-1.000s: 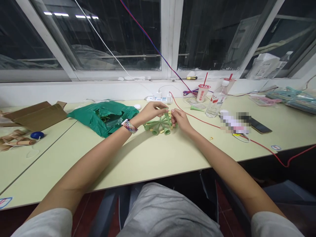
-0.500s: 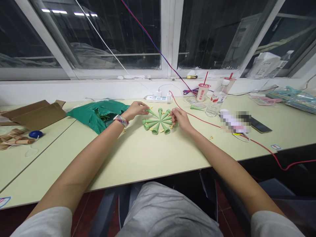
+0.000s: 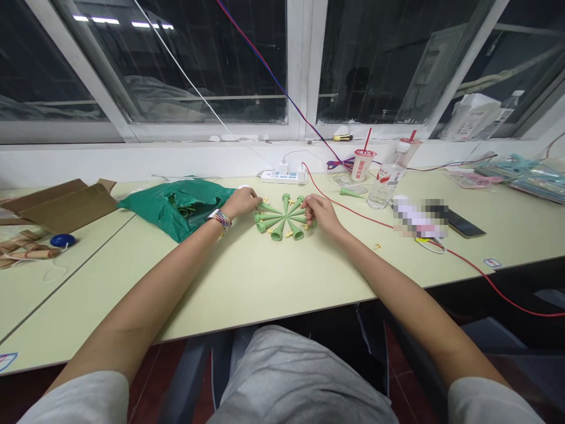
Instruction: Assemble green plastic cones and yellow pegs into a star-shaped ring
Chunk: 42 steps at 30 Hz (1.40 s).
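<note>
Several green cone-shaped plant watering spikes with small yellow valves lie in a ring on the table, their tips meeting in the middle. My left hand, with a woven bracelet at the wrist, has its fingers closed at the wide end of the upper-left spike. On the ring's right side is my right hand, fingers curled together close to the right-hand spikes. Whatever is between those fingertips, if anything, is hidden. A torn green plastic bag lies left of the ring, partly behind my left wrist.
Behind the ring stands a white power strip; a red cable runs rightward. One spike lies apart. A water bottle, a paper cup and a phone are right; a cardboard box is left.
My left hand has shifted slightly left and down, and the upper-left spike lies a little lower. My right hand stays nearly still. The red cable at the far right hangs lower.
</note>
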Motion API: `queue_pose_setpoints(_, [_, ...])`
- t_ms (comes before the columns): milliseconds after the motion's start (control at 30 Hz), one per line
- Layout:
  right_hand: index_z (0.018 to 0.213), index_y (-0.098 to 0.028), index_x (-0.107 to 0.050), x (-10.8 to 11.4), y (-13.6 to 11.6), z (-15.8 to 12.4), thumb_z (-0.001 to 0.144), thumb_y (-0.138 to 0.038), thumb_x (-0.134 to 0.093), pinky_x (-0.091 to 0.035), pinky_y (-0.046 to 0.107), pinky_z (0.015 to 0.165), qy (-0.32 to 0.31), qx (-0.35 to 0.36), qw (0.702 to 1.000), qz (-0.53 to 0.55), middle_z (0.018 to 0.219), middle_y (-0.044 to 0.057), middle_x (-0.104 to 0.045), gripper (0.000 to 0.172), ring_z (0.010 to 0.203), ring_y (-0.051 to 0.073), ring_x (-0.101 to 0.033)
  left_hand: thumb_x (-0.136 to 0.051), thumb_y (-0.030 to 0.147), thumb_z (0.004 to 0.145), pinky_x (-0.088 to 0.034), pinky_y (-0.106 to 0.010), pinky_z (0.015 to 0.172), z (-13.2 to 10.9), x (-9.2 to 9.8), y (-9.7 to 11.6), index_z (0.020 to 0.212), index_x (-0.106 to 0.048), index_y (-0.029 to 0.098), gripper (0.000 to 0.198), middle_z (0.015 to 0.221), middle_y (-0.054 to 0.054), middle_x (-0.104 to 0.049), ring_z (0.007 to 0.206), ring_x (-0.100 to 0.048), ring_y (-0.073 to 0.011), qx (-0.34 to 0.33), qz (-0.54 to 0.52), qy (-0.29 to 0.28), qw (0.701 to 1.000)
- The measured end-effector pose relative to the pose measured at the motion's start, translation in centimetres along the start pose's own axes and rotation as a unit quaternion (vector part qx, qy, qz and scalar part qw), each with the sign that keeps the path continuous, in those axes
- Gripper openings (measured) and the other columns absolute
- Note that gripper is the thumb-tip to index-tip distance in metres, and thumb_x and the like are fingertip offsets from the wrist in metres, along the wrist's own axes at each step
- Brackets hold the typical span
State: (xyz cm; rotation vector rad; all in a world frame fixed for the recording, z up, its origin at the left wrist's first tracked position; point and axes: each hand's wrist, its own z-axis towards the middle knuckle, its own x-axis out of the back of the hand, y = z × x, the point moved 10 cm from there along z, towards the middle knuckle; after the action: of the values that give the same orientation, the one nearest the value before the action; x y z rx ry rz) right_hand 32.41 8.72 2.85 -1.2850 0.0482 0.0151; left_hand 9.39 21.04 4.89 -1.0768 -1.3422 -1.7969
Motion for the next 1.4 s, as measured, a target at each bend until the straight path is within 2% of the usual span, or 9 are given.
queue_pose_setpoints(233, [0.078,-0.021,-0.062,-0.1,0.1,0.0,0.093,-0.065,-0.065,-0.043,0.023,0.044,-0.003,-0.004,1.0,0.005,0.054,-0.005,-0.055,0.047,0.043,0.01,-0.051,-0.067,0.036,0.083,-0.053,-0.034,0.086,0.0,-0.2,0.3,0.089,-0.076,0.019,0.019,0.101,-0.014,-0.08,0.099,-0.073,-0.0318,-0.022,0.068,0.014,0.997])
queue_pose_setpoints(400, [0.077,-0.021,-0.062,-0.1,0.2,0.1,0.093,-0.066,-0.066,-0.044,0.023,0.044,-0.007,-0.007,1.0,0.005,0.054,-0.005,-0.055,0.048,0.042,0.01,-0.051,-0.065,0.039,0.086,-0.053,-0.034,0.087,0.1,-0.6,0.3,0.093,-0.077,0.018,0.025,0.11,-0.016,-0.079,0.102,-0.072,-0.0321,-0.033,0.09,0.01,0.995])
queue_pose_setpoints(700, [0.078,-0.02,-0.063,-0.2,0.2,0.1,0.091,-0.066,-0.068,-0.043,0.023,0.042,-0.012,0.008,1.0,0.014,0.054,-0.005,-0.056,0.048,0.042,0.01,-0.052,-0.064,0.043,0.088,-0.054,-0.036,0.086,-0.4,-0.9,0.5,0.103,-0.081,0.017,0.034,0.113,-0.017,-0.079,0.105,-0.073,-0.0343,-0.023,0.118,-0.012,0.993])
queue_pose_setpoints(1067, [0.077,-0.02,-0.064,0.0,0.5,0.2,0.095,-0.062,-0.066,-0.043,0.022,0.043,-0.007,0.003,1.0,0.007,0.055,-0.004,-0.056,0.045,0.044,0.01,-0.051,-0.062,0.046,0.09,-0.055,-0.032,0.084,-0.4,-1.0,0.5,0.108,-0.083,0.017,0.04,0.111,-0.015,-0.081,0.103,-0.074,-0.0313,-0.013,0.144,-0.027,0.989])
queue_pose_setpoints(1233, [0.078,-0.02,-0.064,0.0,0.4,0.2,0.095,-0.059,-0.065,-0.043,0.023,0.043,-0.009,0.001,1.0,0.009,0.055,-0.004,-0.056,0.043,0.043,0.01,-0.051,-0.062,0.045,0.09,-0.054,-0.032,0.083,-0.4,-0.9,0.5,0.107,-0.084,0.017,0.04,0.113,-0.015,-0.081,0.101,-0.074,-0.0304,-0.01,0.142,-0.028,0.989])
queue_pose_setpoints(1400, [0.079,-0.021,-0.062,0.0,0.6,0.1,0.097,-0.061,-0.062,-0.043,0.023,0.045,-0.007,-0.015,1.0,-0.009,0.056,-0.004,-0.055,0.044,0.045,0.01,-0.05,-0.061,0.045,0.089,-0.053,-0.034,0.079,-0.5,-0.9,0.6,0.103,-0.085,0.016,0.04,0.107,-0.016,-0.081,0.095,-0.074,-0.0303,-0.006,0.142,-0.033,0.989])
